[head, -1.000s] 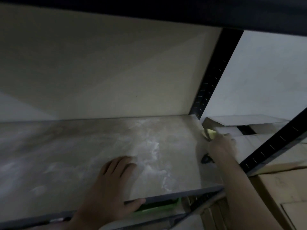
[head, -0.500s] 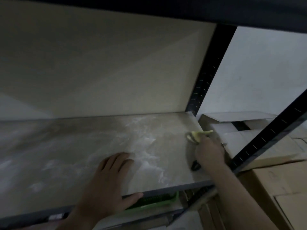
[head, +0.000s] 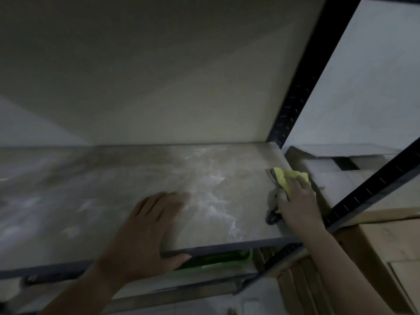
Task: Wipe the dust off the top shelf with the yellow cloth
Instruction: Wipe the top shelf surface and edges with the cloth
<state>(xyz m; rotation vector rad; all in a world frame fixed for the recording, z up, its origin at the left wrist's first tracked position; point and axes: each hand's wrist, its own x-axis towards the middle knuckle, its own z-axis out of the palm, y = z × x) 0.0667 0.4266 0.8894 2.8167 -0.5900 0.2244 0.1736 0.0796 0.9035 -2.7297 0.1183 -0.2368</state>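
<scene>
A person's left hand (head: 147, 235) and right hand (head: 295, 201) in dim, slightly blurred light, both bare, each on a bare forearm that stays uncovered as far as the lower edge of the view, the left one in deeper shadow.

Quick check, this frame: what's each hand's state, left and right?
Left hand: open, flat on the top shelf.
Right hand: grips the yellow cloth at the shelf's right edge.

Shelf board (head: 141, 178): matt, streaked with pale dust. Upright post (head: 295, 87): black perforated metal. Yellow cloth (head: 288, 178): soft fabric. Boxes (head: 386, 242): matt brown cardboard.
</scene>
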